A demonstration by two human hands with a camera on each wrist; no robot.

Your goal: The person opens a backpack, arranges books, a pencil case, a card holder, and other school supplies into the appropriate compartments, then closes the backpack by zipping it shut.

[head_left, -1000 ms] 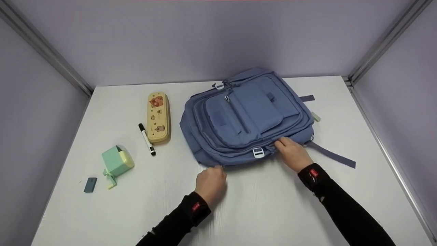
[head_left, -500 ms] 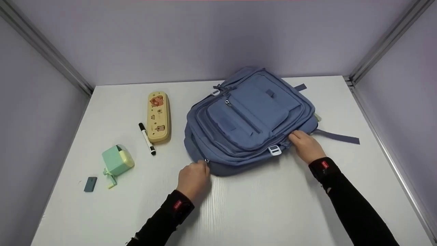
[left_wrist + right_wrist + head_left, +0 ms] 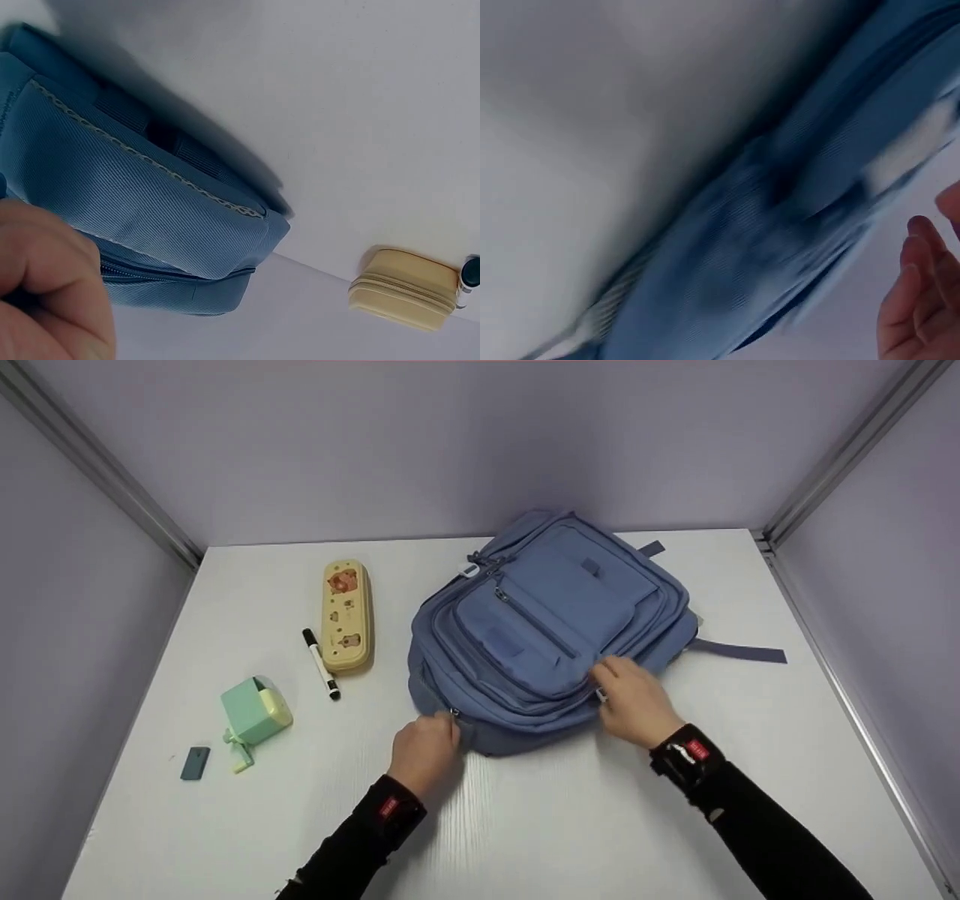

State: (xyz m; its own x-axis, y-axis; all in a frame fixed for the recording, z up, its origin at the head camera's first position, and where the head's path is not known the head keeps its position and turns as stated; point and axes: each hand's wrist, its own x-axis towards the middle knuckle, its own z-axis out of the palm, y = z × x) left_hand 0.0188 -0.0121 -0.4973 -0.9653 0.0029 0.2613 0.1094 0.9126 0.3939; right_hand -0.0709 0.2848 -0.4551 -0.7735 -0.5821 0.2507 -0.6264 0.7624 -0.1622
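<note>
A blue backpack (image 3: 555, 600) lies front side up on the white table, tilted in the head view. At its near left corner my left hand (image 3: 422, 754) pinches a zipper pull (image 3: 454, 712), whose fingers mostly cover it. In the left wrist view, curled fingers (image 3: 52, 277) sit by the bag's zipped edge. My right hand (image 3: 637, 701) is over the bag's near side, beside a white strap buckle (image 3: 601, 694) that it partly covers. Loosely bent fingers (image 3: 915, 292) of that hand show nothing between them in the right wrist view.
Left of the bag lie a yellow pencil case (image 3: 345, 615), a black-and-white marker (image 3: 321, 664), a green pencil sharpener with a crank (image 3: 255, 711) and a small dark teal block (image 3: 195, 763). A loose strap (image 3: 739, 651) extends right. Walls stand behind and at both sides.
My left hand has drawn the zipper pull leftward round the bag's corner, then stopped. The backpack has turned slightly and shifted right. My right hand has let go of the bag's side and moved left.
</note>
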